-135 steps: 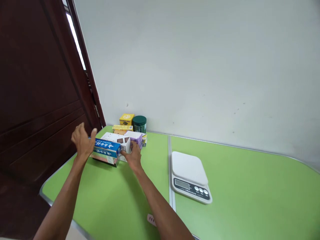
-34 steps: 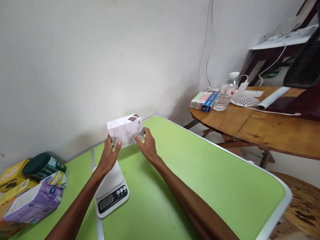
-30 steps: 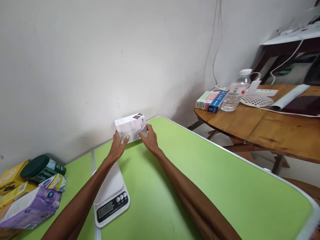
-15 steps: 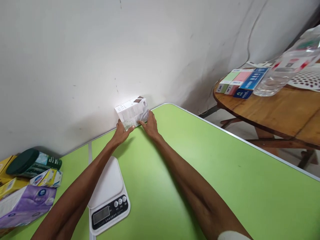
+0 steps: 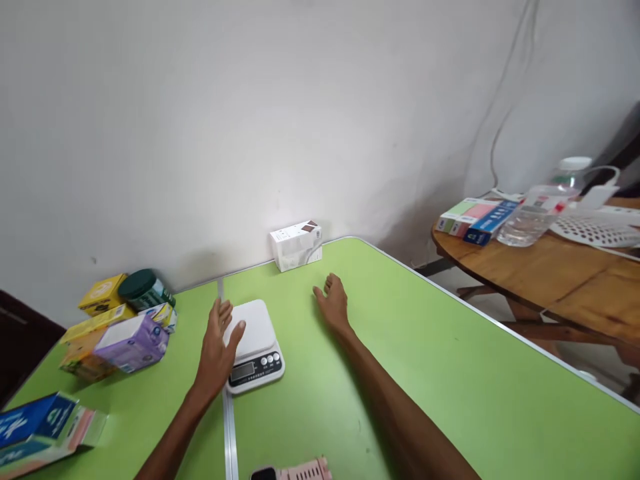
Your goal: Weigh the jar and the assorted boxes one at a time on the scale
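A white box with small print stands against the wall at the far edge of the green table, touched by neither hand. My left hand is open, fingers up and thumb apart, over the left side of a white kitchen scale. The scale's pan carries nothing that I can see, and its dark display shows no readable figures. My right hand hovers in front of the white box, thumb apart from loosely curled fingers, holding nothing. A pink-strapped watch lies at the near edge, partly cut off.
At left sit a dark green canister, a purple pack, yellow boxes and a blue carton. On a wooden table at right are several boxes, a water bottle and a white perforated item.
Both hands have let go of the white box and drawn back toward me, the left one over to the scale. The view has shifted, bringing the watch and blue carton into sight.
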{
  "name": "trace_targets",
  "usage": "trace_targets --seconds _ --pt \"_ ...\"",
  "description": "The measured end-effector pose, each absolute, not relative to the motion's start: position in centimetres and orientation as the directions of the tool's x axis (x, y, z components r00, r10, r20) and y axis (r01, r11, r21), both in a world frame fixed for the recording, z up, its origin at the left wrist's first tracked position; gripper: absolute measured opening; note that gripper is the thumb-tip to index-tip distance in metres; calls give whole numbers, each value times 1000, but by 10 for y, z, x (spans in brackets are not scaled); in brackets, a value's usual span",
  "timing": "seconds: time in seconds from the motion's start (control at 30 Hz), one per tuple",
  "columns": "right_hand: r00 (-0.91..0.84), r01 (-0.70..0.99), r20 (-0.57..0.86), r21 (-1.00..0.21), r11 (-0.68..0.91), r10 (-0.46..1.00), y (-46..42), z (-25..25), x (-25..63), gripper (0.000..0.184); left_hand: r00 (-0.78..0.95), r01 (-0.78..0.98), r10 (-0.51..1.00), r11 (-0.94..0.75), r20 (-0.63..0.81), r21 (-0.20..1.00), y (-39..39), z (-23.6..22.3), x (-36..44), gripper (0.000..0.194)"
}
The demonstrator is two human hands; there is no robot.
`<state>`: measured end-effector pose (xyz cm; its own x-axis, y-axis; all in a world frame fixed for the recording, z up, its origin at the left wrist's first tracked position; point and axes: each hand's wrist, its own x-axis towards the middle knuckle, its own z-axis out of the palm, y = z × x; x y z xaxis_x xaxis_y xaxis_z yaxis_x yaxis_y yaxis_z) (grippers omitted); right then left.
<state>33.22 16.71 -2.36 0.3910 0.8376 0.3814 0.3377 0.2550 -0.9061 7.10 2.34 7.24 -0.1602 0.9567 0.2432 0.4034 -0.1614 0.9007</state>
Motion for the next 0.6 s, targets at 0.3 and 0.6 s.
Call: trace_targets --seconds 0.3,0.6 --pt "235 176 102 -982 60 967 40 10 325 65 -423 159 906 51 21 986 -141 2 -6 78" --pt "-450 82 247 -946 315 858 -26 69 127 48 -812 352 481 -51 332 935 -190 39 -46 44"
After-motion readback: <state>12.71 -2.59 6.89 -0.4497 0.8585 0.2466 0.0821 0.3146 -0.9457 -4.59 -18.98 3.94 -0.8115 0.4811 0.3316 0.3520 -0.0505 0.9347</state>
